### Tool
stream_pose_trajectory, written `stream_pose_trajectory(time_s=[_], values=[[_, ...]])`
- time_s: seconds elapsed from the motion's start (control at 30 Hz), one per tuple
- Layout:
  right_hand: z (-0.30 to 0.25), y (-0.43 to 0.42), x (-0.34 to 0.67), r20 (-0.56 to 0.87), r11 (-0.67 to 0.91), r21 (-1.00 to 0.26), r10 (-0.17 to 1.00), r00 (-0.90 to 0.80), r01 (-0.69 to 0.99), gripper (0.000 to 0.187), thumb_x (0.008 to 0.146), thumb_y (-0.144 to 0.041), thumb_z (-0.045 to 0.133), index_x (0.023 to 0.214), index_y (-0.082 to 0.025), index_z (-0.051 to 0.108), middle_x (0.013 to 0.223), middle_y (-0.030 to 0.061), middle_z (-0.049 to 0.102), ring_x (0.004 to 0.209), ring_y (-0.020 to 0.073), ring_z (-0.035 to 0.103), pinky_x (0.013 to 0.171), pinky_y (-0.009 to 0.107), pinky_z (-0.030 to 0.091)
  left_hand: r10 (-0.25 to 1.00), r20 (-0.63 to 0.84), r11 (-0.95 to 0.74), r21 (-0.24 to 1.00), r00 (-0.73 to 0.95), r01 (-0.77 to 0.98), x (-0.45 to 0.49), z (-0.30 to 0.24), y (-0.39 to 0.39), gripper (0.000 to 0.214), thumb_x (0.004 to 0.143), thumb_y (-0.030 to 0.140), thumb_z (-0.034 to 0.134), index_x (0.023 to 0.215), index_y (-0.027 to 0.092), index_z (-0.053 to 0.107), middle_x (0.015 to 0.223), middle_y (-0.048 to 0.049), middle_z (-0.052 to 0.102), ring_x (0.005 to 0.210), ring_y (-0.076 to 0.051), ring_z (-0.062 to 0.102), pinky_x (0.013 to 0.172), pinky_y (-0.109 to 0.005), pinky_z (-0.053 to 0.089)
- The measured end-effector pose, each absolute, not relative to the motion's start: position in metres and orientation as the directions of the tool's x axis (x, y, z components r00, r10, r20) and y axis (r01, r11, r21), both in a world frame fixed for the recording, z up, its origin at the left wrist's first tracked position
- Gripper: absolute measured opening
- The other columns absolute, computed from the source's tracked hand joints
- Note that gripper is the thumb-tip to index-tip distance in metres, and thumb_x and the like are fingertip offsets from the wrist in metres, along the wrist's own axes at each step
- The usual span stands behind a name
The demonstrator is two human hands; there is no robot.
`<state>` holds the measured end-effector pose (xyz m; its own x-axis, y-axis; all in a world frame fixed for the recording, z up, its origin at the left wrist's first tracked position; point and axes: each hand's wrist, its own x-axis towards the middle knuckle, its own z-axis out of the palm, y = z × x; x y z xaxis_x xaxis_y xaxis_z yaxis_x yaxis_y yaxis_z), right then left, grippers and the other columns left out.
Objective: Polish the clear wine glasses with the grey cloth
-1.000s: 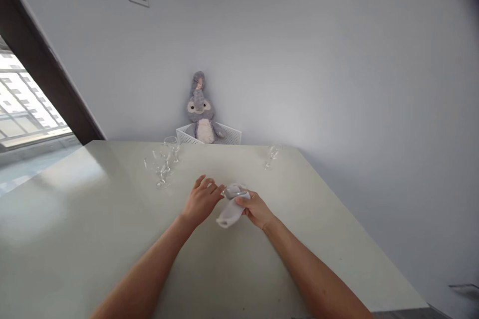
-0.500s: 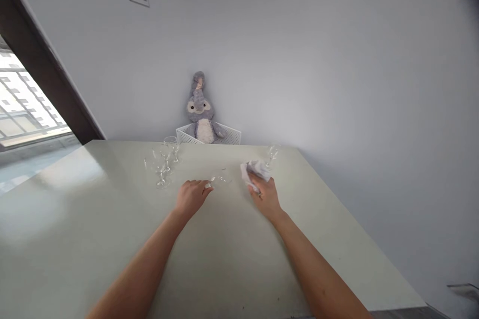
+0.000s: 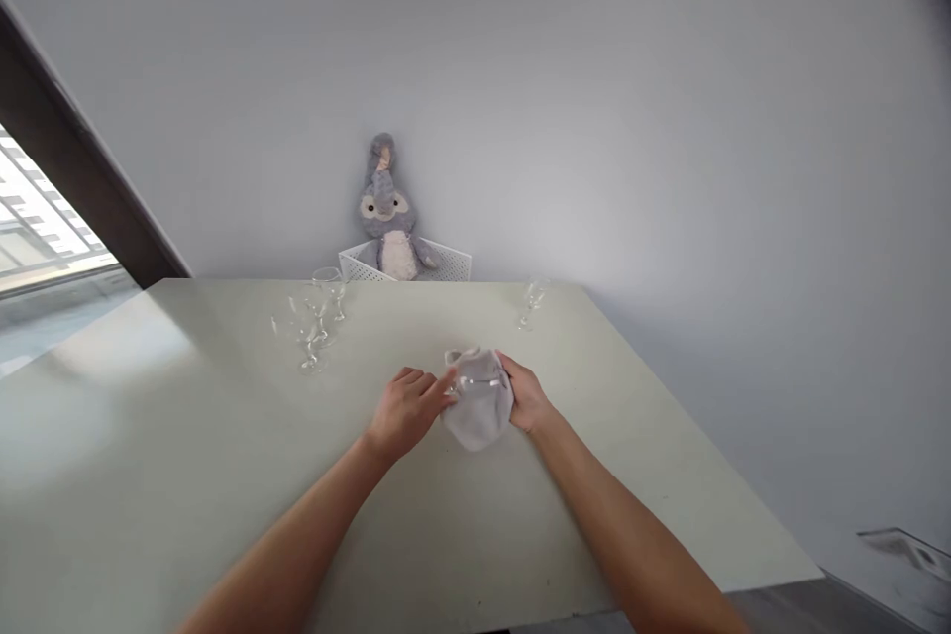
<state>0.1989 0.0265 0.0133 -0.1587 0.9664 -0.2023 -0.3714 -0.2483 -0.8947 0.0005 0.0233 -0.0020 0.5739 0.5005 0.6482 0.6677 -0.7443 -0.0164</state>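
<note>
Head camera: a person's two bare hands meet over a pale cloth (image 3: 479,411) near the middle of a cream table (image 3: 185,436). The right hand (image 3: 529,398) is closed around the cloth's right side. The left hand (image 3: 405,411) has its fingers curled, with the fingertips (image 3: 444,386) pressed against the cloth's left side; whether they clamp anything cannot be told. A wrapped glass (image 3: 479,381) shows only as a clear glint in the cloth's upper fold.

Toward the far left of the table stands a cluster of stemmed glasses (image 3: 312,312), well apart from the hands. A single stemmed glass (image 3: 530,303) stands upright near the far right corner. Beyond the far edge, a grey plush toy (image 3: 384,213) sits in a white perforated basket (image 3: 446,264) against the wall.
</note>
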Motion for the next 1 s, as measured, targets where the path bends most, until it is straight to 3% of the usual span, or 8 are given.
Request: stream_pose_trajectory(time_s=[0.13, 0.27, 0.43, 0.53, 0.67, 0.83, 0.93, 1.0], values=[[0.003, 0.013, 0.164, -0.161, -0.159, -0.711, 0.985, -0.062, -0.685, 0.027, 0.078, -0.044, 0.053, 0.087, -0.02, 0.062, 0.085, 0.0036, 0.066, 0.082, 0.0195, 0.06, 0.071, 0.032, 0.047, 0.671, 0.659, -0.588, 0.191, 0.341, 0.786, 0.007, -0.006, 0.022, 0.037, 0.089, 0.026, 0.039, 0.125, 0.016, 0.039, 0.069, -0.0033, 0.057, 0.064, -0.015, 0.054, 0.06, -0.029, 0.039], [-0.002, -0.009, 0.136, 0.011, -0.004, -0.726, 1.0, -0.018, -0.688, 0.027, 0.078, -0.041, 0.056, 0.101, -0.028, 0.056, 0.097, -0.0003, 0.063, 0.086, 0.0159, 0.058, 0.072, 0.028, 0.047, 0.697, 0.647, -0.575, 0.248, 0.309, 0.779, 0.022, -0.005, 0.008, 0.043, 0.087, 0.019, 0.036, 0.13, 0.015, 0.033, 0.093, -0.011, 0.054, 0.081, -0.019, 0.053, 0.069, -0.033, 0.044], [-0.003, -0.012, 0.135, 0.058, 0.039, -0.814, 0.998, -0.015, -0.579, 0.033, 0.078, -0.043, 0.055, 0.107, -0.026, 0.052, 0.094, 0.0013, 0.063, 0.079, 0.0153, 0.059, 0.065, 0.026, 0.046, 0.723, 0.642, -0.548, 0.307, 0.256, 0.778, 0.038, 0.002, -0.006, 0.041, 0.083, 0.019, 0.043, 0.125, 0.019, 0.043, 0.117, -0.0133, 0.048, 0.102, -0.025, 0.048, 0.085, -0.042, 0.04], [-0.004, -0.006, 0.143, 0.058, 0.045, -0.911, 0.998, -0.018, -0.41, 0.035, 0.078, -0.044, 0.054, 0.104, -0.02, 0.053, 0.087, 0.0035, 0.064, 0.075, 0.017, 0.059, 0.063, 0.027, 0.046, 0.817, 0.542, -0.527, 0.56, 0.199, 0.64, 0.034, 0.004, -0.001, 0.034, 0.086, 0.024, 0.04, 0.118, 0.022, 0.049, 0.12, -0.0097, 0.05, 0.107, -0.024, 0.047, 0.09, -0.043, 0.038], [-0.01, -0.005, 0.149, 0.132, 0.136, -0.99, 0.985, -0.11, 0.025, 0.032, 0.078, -0.039, 0.054, 0.101, -0.018, 0.055, 0.087, 0.0025, 0.063, 0.079, 0.018, 0.057, 0.068, 0.028, 0.045, 0.961, 0.242, -0.267, 0.935, 0.13, 0.234, 0.021, 0.003, 0.013, 0.047, 0.083, 0.039, 0.047, 0.124, 0.018, 0.04, 0.114, -0.0112, 0.056, 0.102, -0.023, 0.054, 0.082, -0.039, 0.045], [-0.017, -0.007, 0.152, 0.253, 0.309, -0.825, 0.951, -0.179, 0.474, 0.034, 0.085, -0.032, 0.042, 0.116, -0.02, 0.047, 0.094, 0.0045, 0.064, 0.082, 0.0189, 0.057, 0.071, 0.029, 0.045, 0.983, 0.112, -0.103, 0.992, 0.147, -0.072, 0.015, 0.0, 0.022, 0.05, 0.076, 0.041, 0.057, 0.117, 0.016, 0.043, 0.116, -0.0148, 0.056, 0.105, -0.024, 0.055, 0.083, -0.036, 0.047], [-0.019, -0.008, 0.153, 0.393, 0.494, -0.596, 0.867, -0.307, 0.633, 0.043, 0.087, -0.024, 0.035, 0.13, -0.019, 0.034, 0.115, 0.0098, 0.057, 0.095, 0.0211, 0.055, 0.078, 0.033, 0.043, 0.99, 0.138, -0.139, 0.988, -0.021, -0.069, 0.009, 0.0, 0.029, 0.049, 0.076, 0.041, 0.057, 0.116, 0.017, 0.042, 0.119, -0.0158, 0.054, 0.107, -0.024, 0.054, 0.086, -0.038, 0.046], [-0.018, -0.012, 0.152, 0.413, 0.593, -0.423, 0.799, -0.436, 0.685, 0.043, 0.086, -0.023, 0.037, 0.129, -0.02, 0.036, 0.119, 0.0103, 0.055, 0.101, 0.0227, 0.052, 0.083, 0.037, 0.04, 0.966, 0.191, -0.195, 0.981, -0.176, -0.007, 0.0, 0.004, 0.035, 0.051, 0.075, 0.041, 0.059, 0.116, 0.018, 0.04, 0.118, -0.0152, 0.054, 0.107, -0.023, 0.054, 0.089, -0.04, 0.044]])
